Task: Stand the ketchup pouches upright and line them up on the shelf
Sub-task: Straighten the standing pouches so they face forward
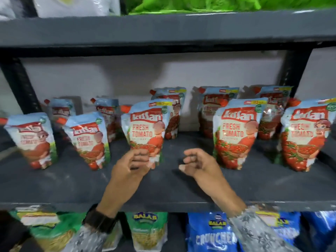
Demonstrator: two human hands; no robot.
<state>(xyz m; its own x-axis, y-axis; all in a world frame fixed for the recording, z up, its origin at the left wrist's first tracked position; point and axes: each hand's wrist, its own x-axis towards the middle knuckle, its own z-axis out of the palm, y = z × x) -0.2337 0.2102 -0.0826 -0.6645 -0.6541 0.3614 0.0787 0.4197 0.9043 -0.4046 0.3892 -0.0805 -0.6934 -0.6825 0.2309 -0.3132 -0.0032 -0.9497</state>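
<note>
Several red-and-blue ketchup pouches stand on the dark grey shelf (72,184) in a front row and a back row. My left hand (130,167) grips the bottom of the middle front ketchup pouch (145,130), which stands almost upright. My right hand (197,165) hovers just right of it over bare shelf, fingers loosely curled and holding nothing. Two front pouches (31,140) (89,142) stand to the left, leaning slightly. Two more (234,135) (305,137) stand to the right. Back-row pouches (171,106) (214,106) are partly hidden behind them.
Black shelf posts rise at the left (18,84) and right (294,68). The shelf board above (163,31) hangs low over the pouches. Green snack bags (145,231) and blue ones (209,233) fill the shelf below.
</note>
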